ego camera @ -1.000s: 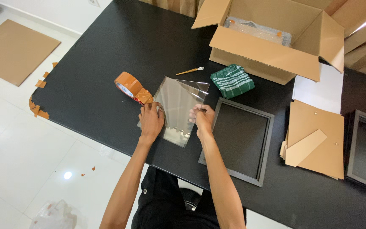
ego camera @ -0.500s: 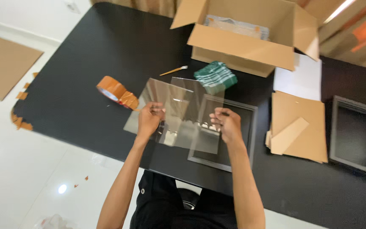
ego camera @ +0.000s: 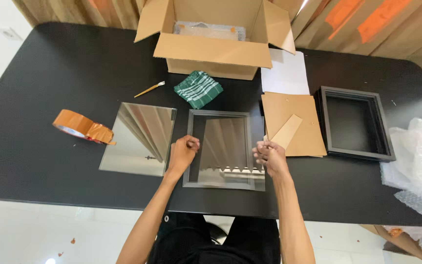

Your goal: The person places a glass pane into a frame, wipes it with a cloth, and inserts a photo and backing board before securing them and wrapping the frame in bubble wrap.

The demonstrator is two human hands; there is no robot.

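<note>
- A black counter [ego camera: 50, 161] fills the view, seen from above.
- An open cardboard box [ego camera: 218, 49] sits at the far middle edge.
- A second, empty black frame [ego camera: 355, 123] lies at the right, beside a brown backing board [ego camera: 296, 120].
- A loose glass pane [ego camera: 140, 139] lies flat at the left, near a roll of orange tape [ego camera: 76, 126].
- A black picture frame [ego camera: 223, 149] lies flat at the near middle, with a clear glass sheet [ego camera: 230, 146] resting over it.
- A folded green checked cloth [ego camera: 199, 89] lies just beyond the frame.
- The left hand [ego camera: 184, 151] pinches the sheet's left edge; the right hand [ego camera: 269, 155] pinches its right edge.
</note>
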